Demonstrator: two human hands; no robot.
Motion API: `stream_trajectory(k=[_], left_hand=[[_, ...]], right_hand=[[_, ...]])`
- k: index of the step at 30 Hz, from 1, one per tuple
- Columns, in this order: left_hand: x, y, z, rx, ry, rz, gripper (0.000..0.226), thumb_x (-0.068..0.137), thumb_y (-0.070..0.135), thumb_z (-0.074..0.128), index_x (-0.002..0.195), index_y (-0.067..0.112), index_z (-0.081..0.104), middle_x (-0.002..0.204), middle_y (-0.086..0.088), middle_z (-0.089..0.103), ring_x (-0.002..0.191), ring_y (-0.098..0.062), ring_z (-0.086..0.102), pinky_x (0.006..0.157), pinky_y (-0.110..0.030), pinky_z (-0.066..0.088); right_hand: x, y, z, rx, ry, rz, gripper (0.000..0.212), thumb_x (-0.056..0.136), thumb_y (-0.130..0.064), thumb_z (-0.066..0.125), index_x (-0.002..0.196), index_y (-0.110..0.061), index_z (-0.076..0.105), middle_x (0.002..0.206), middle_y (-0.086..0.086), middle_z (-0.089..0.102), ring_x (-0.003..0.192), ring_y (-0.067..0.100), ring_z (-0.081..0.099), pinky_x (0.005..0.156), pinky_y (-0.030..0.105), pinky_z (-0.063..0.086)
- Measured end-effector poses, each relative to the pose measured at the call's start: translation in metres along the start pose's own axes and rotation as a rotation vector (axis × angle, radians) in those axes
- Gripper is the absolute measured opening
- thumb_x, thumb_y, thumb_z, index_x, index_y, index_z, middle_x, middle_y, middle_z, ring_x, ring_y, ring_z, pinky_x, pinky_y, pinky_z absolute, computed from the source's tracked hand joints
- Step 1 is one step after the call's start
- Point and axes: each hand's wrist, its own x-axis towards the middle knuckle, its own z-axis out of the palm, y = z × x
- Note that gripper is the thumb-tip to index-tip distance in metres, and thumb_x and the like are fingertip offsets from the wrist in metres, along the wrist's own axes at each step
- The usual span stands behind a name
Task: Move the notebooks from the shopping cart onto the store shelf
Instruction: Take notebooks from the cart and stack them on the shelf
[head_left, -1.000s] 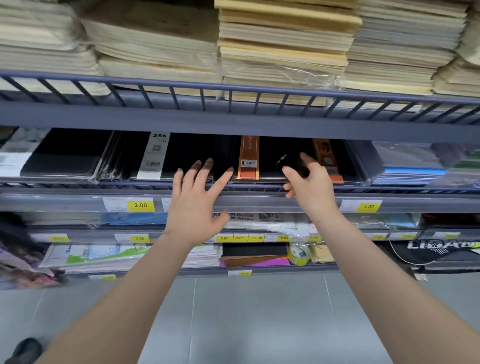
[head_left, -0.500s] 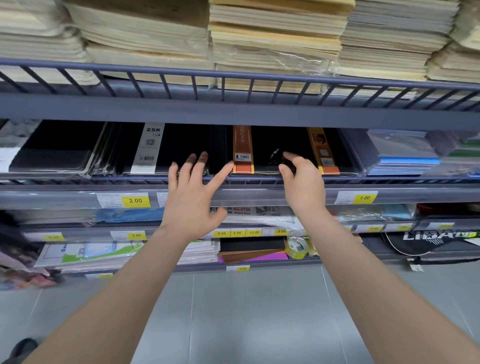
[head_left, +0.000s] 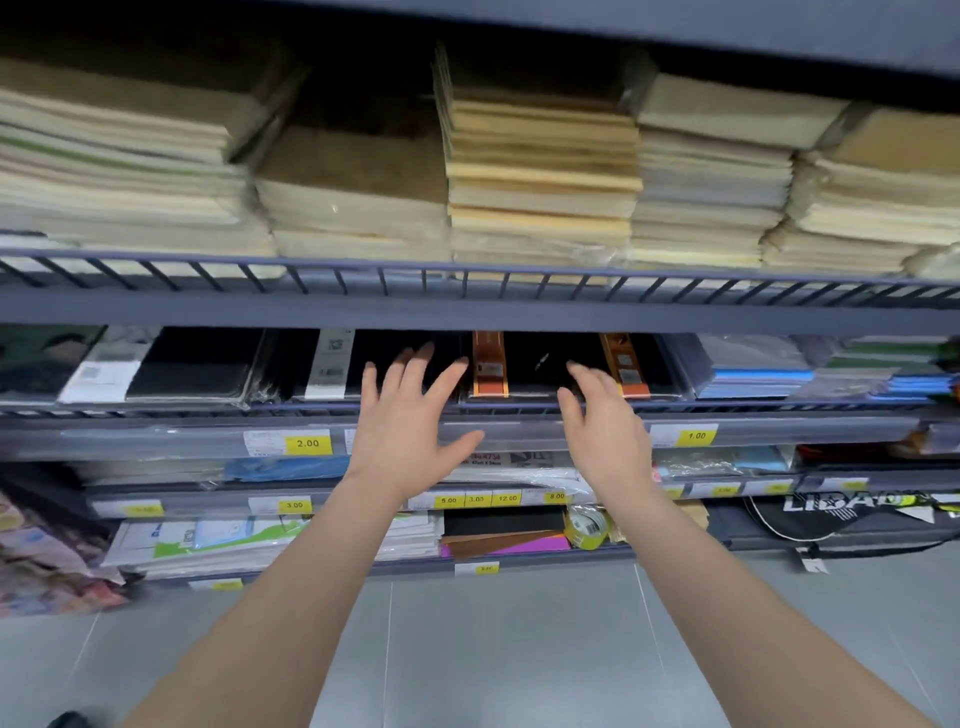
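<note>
**Both hands at the notebook shelf, holding nothing**

A grey store shelf (head_left: 467, 312) runs the full width of the scene, several tiers high. The top tier visible carries tall stacks of cream and tan paper pads (head_left: 540, 182) behind a low wire rail. Below it, the middle tier holds the notebooks (head_left: 530, 364), black ones lying flat in clear wrap, two of them with orange bands, with a white-labelled black stack to the left and blue-edged stacks to the right. Yellow price tags (head_left: 307, 444) line the tier's near edge. Lower tiers hold coloured paper, a roll of tape (head_left: 587, 527) and flat packs. Grey floor tiles lie nearest.

Two bare arms reach in from the near side. The left hand (head_left: 402, 426) is spread, its fingers (head_left: 415, 364) straight and released, tips at the front of the black notebooks. The right hand (head_left: 605, 423) is just beside it, fingers relaxed and grasping nothing, in front of the orange-banded notebooks.
</note>
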Motion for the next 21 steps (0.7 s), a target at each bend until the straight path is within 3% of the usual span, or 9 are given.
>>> stream_trajectory(k=[2,5,10,16,21], left_hand=[[-0.010,-0.001,-0.028,-0.038,0.014,0.005,0.075,0.075,0.069,0.039,0.134,0.023,0.044,0.134,-0.007,0.047,0.123,-0.028,0.045,0.109,-0.051,0.025],[-0.034,-0.002,-0.073,-0.043,-0.027,0.023,0.075,0.075,0.071,0.040,0.124,0.016,0.052,0.118,-0.003,0.054,0.106,-0.025,0.056,0.092,-0.042,0.041],[-0.065,0.003,-0.138,-0.061,-0.214,0.117,0.065,0.082,0.065,0.049,0.129,0.020,0.043,0.119,0.000,0.049,0.107,-0.021,0.052,0.086,-0.036,0.040],[-0.096,0.003,-0.207,-0.018,-0.244,0.158,0.059,0.082,0.060,0.052,0.123,0.019,0.044,0.116,-0.001,0.052,0.098,-0.021,0.057,0.076,-0.036,0.049],[-0.139,-0.001,-0.236,-0.055,-0.207,0.127,0.052,0.083,0.054,0.054,0.119,0.017,0.047,0.118,-0.001,0.055,0.099,-0.024,0.058,0.075,-0.034,0.042]], right_hand=[[-0.013,-0.007,-0.020,-0.018,-0.056,-0.064,0.041,0.098,-0.032,0.038,0.137,-0.022,0.042,0.146,-0.001,0.038,0.122,0.021,0.049,0.090,0.037,0.045],[-0.035,-0.026,-0.055,-0.122,-0.192,-0.114,0.042,0.097,-0.032,0.040,0.137,-0.021,0.042,0.144,0.002,0.042,0.125,0.024,0.045,0.092,0.037,0.045],[-0.077,-0.073,-0.104,-0.245,-0.349,-0.153,0.047,0.096,-0.038,0.041,0.140,-0.025,0.036,0.144,0.005,0.040,0.125,0.027,0.043,0.094,0.039,0.045],[-0.118,-0.119,-0.152,-0.209,-0.395,-0.137,0.050,0.094,-0.040,0.045,0.140,-0.021,0.038,0.145,0.008,0.040,0.130,0.027,0.040,0.100,0.039,0.042],[-0.157,-0.150,-0.168,-0.176,-0.357,-0.211,0.041,0.094,-0.034,0.046,0.132,-0.017,0.045,0.135,0.005,0.046,0.119,0.025,0.047,0.084,0.035,0.043]])
